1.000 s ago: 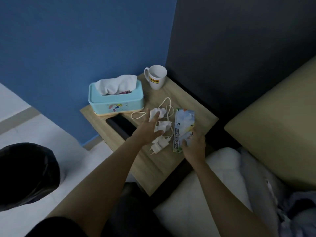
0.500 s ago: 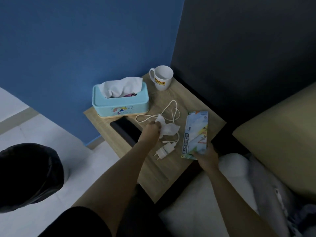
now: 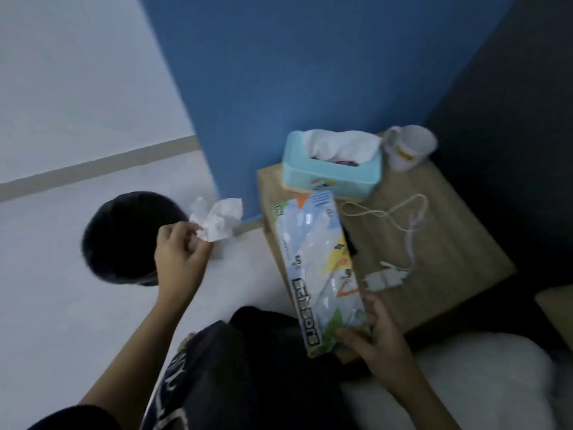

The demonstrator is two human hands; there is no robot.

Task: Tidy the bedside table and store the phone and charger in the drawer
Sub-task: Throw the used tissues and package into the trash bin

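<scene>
My left hand (image 3: 181, 259) pinches a crumpled white tissue (image 3: 217, 221) out over the floor, just right of a black bin bag (image 3: 124, 237). My right hand (image 3: 375, 333) grips the lower end of a flat scissors package (image 3: 319, 268), held above the front left part of the wooden bedside table (image 3: 449, 249). The white charger plug (image 3: 384, 277) and its looped cable (image 3: 400, 212) lie on the table top. The black phone (image 3: 350, 243) is mostly hidden behind the package; only a dark edge shows.
A turquoise tissue box (image 3: 331, 175) stands at the table's back, with a white mug (image 3: 409, 150) to its right. Blue wall behind, dark panel at right. White bedding (image 3: 465, 383) lies below the table, pale floor at left.
My left hand lifted the tissue off the table and swung it left toward the bin bag. My right hand raised the package off the table. The view swung left.
</scene>
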